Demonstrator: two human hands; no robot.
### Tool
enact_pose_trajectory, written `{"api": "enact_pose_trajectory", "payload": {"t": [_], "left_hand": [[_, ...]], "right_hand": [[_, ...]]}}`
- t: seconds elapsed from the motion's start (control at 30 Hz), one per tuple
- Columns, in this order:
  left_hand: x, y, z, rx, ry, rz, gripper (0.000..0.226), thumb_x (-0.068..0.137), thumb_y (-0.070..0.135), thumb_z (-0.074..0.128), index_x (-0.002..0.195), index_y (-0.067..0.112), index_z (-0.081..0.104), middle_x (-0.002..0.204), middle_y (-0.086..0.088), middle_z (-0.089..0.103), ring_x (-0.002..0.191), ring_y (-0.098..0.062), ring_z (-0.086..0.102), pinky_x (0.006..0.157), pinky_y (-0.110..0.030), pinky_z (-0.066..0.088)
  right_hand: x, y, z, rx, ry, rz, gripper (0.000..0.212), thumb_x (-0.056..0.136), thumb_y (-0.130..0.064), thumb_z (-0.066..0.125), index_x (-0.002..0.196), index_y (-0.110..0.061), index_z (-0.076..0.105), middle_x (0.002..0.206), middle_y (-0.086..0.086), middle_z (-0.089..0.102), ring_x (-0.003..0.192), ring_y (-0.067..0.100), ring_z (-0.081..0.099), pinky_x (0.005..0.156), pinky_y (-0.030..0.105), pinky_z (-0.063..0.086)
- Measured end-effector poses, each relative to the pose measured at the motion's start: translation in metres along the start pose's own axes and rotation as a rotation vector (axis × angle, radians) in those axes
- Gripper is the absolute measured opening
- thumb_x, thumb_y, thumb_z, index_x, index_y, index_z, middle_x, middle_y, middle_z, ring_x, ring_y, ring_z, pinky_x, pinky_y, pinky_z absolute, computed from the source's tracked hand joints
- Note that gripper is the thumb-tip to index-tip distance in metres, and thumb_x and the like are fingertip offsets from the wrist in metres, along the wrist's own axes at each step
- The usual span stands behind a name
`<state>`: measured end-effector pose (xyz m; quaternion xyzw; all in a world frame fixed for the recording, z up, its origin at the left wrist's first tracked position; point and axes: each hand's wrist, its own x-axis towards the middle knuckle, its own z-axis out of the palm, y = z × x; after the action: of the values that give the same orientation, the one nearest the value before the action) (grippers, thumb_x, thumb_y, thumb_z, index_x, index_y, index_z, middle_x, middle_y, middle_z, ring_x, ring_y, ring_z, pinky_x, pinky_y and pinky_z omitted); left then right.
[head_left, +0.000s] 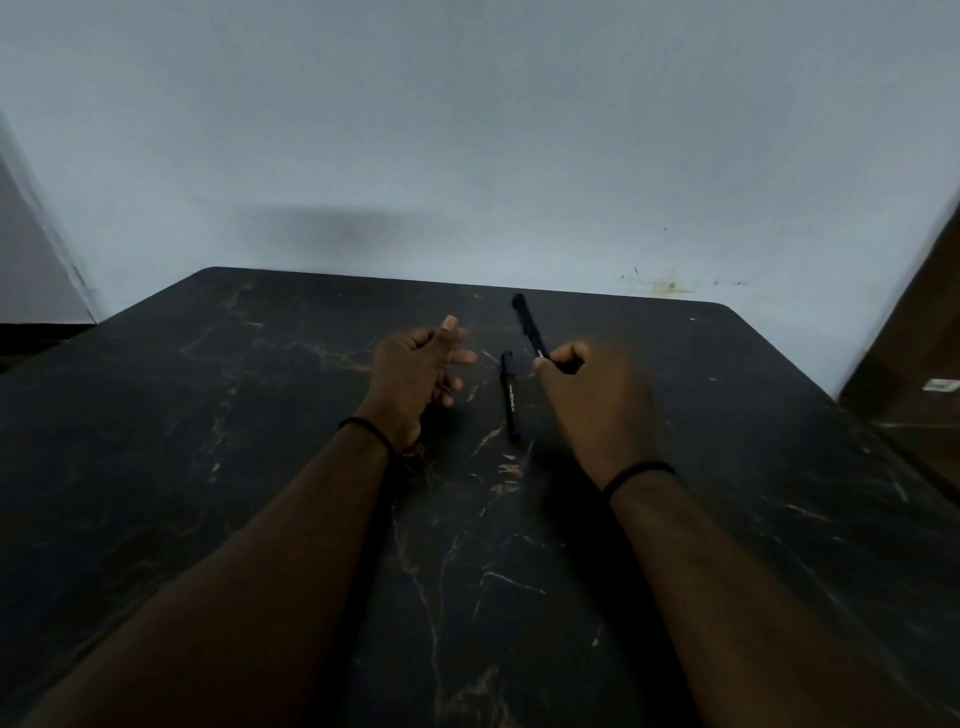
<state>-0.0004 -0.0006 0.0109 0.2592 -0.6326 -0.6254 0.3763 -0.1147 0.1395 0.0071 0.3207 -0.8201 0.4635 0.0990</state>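
Note:
My right hand (589, 400) grips a black pen (529, 325) by its lower end; the pen points up and away, above the table. A second black pen (510, 397) with white lettering lies flat on the dark marble table (260, 415), between my two hands. My left hand (415, 374) hovers to the left of that pen with loosely curled fingers and a raised thumb, holding nothing. Each wrist wears a thin black band.
A pale blue wall (467, 156) rises directly behind the table's far edge. A brown wooden surface (914, 332) stands at the right edge of view. The table's rounded far corners lie to the left and right of my hands.

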Motion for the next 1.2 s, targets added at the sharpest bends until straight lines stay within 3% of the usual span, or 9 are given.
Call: {"api": "enact_pose_trajectory", "payload": {"t": [0.1,0.2,0.27,0.4,0.57,0.73,1.07,1.2], "left_hand": [[0.0,-0.002,-0.001,0.049,-0.002,0.002,0.034,0.098,0.032,0.055,0.108,0.001,0.066,0.093,-0.015,0.071,0.053,-0.014,0.053,0.042,-0.021,0.044],[0.0,-0.003,0.0,0.087,-0.008,0.003,0.03,0.098,0.03,0.056,0.104,0.003,0.067,0.089,-0.013,0.071,0.051,-0.013,0.052,0.041,-0.021,0.043],[0.0,-0.003,0.001,0.098,-0.005,0.012,0.028,0.098,0.029,0.057,0.102,0.003,0.068,0.088,-0.013,0.071,0.049,-0.013,0.052,0.041,-0.021,0.043],[0.0,-0.005,0.002,0.113,0.004,0.024,0.026,0.097,0.028,0.059,0.099,0.004,0.069,0.084,-0.011,0.071,0.047,-0.012,0.051,0.04,-0.02,0.042],[0.001,-0.006,0.004,0.15,0.007,0.014,0.024,0.097,0.028,0.059,0.098,0.006,0.069,0.084,-0.009,0.071,0.047,-0.01,0.051,0.041,-0.02,0.041],[0.0,-0.006,0.005,0.168,0.014,0.016,0.026,0.097,0.029,0.059,0.101,0.005,0.069,0.084,-0.009,0.071,0.048,-0.01,0.051,0.04,-0.019,0.041],[0.0,-0.006,0.006,0.185,0.021,0.011,0.026,0.097,0.029,0.059,0.102,0.005,0.069,0.084,-0.009,0.071,0.047,-0.009,0.05,0.04,-0.019,0.041],[0.0,-0.006,0.006,0.181,0.027,0.019,0.026,0.097,0.028,0.06,0.102,0.005,0.069,0.082,-0.009,0.07,0.045,-0.009,0.049,0.039,-0.019,0.039]], "right_hand": [[0.004,0.006,-0.007,-0.049,-0.02,0.063,0.024,0.086,-0.039,0.069,0.07,-0.022,0.064,0.066,-0.009,0.063,0.061,0.006,0.057,0.053,0.022,0.038],[0.004,0.007,-0.005,-0.103,-0.106,0.078,0.032,0.085,-0.034,0.068,0.062,-0.013,0.062,0.061,0.001,0.063,0.06,0.019,0.061,0.059,0.033,0.052],[0.002,0.004,-0.003,-0.166,-0.16,0.063,0.04,0.084,-0.034,0.066,0.053,-0.01,0.055,0.056,0.005,0.057,0.057,0.025,0.059,0.061,0.037,0.053],[-0.004,-0.004,0.001,-0.271,-0.194,0.052,0.043,0.084,-0.033,0.064,0.051,-0.013,0.046,0.053,0.002,0.046,0.057,0.024,0.055,0.056,0.029,0.043],[-0.004,-0.013,0.007,-0.399,-0.202,0.029,0.03,0.086,-0.037,0.06,0.075,-0.01,0.068,0.067,0.003,0.057,0.069,0.026,0.059,0.062,0.027,0.043],[-0.004,-0.014,0.013,-0.411,-0.174,-0.019,0.035,0.09,-0.043,0.057,0.083,-0.012,0.071,0.085,0.006,0.07,0.084,0.028,0.067,0.073,0.034,0.053],[-0.003,-0.013,0.015,-0.381,-0.159,-0.014,0.037,0.092,-0.043,0.054,0.085,-0.012,0.071,0.085,0.007,0.069,0.086,0.029,0.067,0.076,0.035,0.054],[-0.003,-0.012,0.011,-0.304,-0.129,0.031,0.042,0.097,-0.043,0.047,0.074,-0.012,0.061,0.069,0.002,0.058,0.075,0.027,0.062,0.068,0.031,0.046]]}}
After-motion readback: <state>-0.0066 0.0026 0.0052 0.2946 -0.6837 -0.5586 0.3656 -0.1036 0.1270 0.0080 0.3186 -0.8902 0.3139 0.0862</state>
